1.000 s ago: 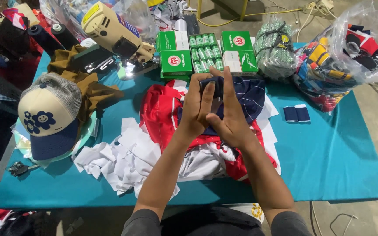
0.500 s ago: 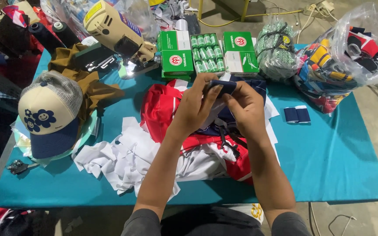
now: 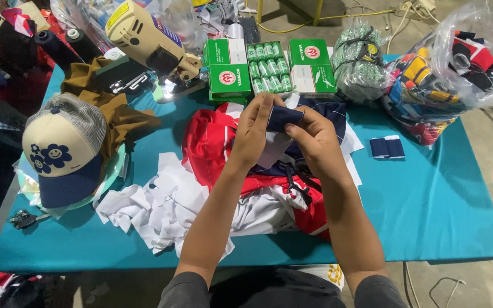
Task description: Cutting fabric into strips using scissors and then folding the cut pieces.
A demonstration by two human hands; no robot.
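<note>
Nearest us, white fabric scraps (image 3: 161, 208) lie on the teal surface (image 3: 429, 205) beside a red, white and navy garment pile (image 3: 223, 154). Above that pile, our left hand (image 3: 255, 134) and right hand (image 3: 315, 140) meet, each grip clamped on a small folded navy fabric piece (image 3: 283, 118) held between them. Another navy piece (image 3: 387, 148) lies to the right. A cap (image 3: 61, 151) sits left; green thread boxes (image 3: 229, 74) stand beyond.
</note>
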